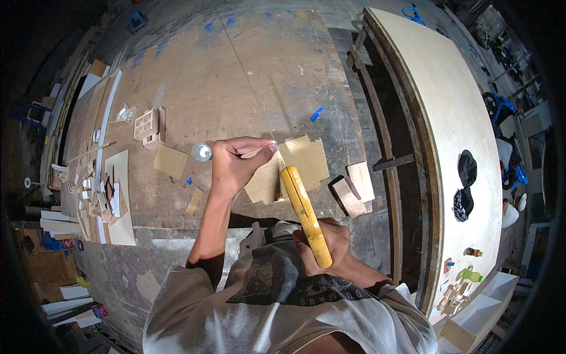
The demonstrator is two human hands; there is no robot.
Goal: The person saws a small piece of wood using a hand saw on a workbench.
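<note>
My left hand [236, 162] is closed in a pinch on a thin metal strand [273, 144] rising from the top end of a yellow cylindrical bamboo-like handle [305, 212]; whether it is wire or blade I cannot tell. My right hand [331, 248] grips the handle's lower part, close to my body. Behind and below the strand lie thin tan wooden pieces [303, 153], one with a jagged edge. A small tan square [171, 161] and a round clear container [201, 152] are left of my left hand. Dark and pale offcuts [356, 186] lie right of the handle.
The worn table [277, 53] holds small wooden models [146, 124], blue scraps [316, 115] and strips with offcuts [115, 203] at left. A raised pale board [469, 112] at right bears black fabric items [466, 171], bottles [471, 275] and wooden bits. Blue wheeled objects [500, 106] stand beyond.
</note>
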